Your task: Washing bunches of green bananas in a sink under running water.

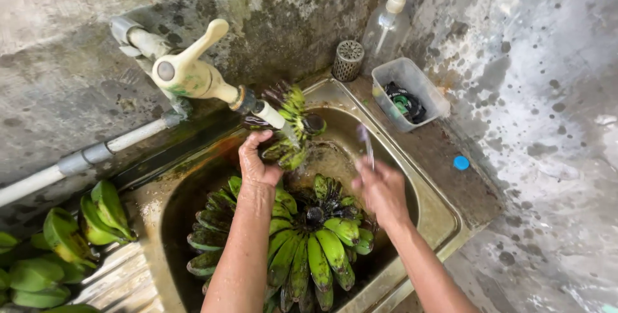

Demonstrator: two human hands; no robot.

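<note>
My left hand (256,160) grips a small bunch of green bananas (290,126) and holds it under the running tap spout (267,113). My right hand (381,187) is closed on a thin toothbrush-like brush (365,146), blurred, just right of that bunch. Below both hands a large bunch of green bananas (309,242) fills the steel sink (438,213).
A cream tap handle (190,62) sticks out from the stained wall. A pump soap bottle (389,20), a small perforated cup (348,60) and a plastic tub (412,91) stand behind the sink. More green bananas (64,236) lie on the left. A blue cap (461,162) sits at right.
</note>
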